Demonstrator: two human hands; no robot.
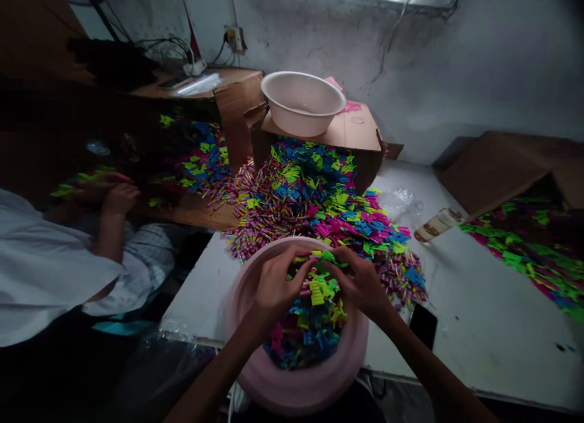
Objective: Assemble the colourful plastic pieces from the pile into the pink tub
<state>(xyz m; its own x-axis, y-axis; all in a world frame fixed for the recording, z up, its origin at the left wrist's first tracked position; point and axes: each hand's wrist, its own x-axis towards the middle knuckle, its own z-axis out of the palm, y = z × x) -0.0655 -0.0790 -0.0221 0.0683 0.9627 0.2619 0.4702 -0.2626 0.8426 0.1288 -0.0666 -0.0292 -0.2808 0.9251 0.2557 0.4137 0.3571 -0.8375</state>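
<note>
Left hand (pixel 278 283), fingers nearly closed, hold unclear; right hand (pixel 362 284) pinches small bright-green plastic piece (pixel 327 258); both over round pink plastic basin (pixel 301 388).

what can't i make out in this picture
All in the head view:
- Exact shape of the small pieces between the left hand and right hand: too small, partly covered by fingers.
- Floor of the pink basin: hidden under its heap of plastic pieces.
- Far right of the right-hand cardboard box: cut off by the right edge.
- Co-worker's upper body: cut off by the left edge.
</note>
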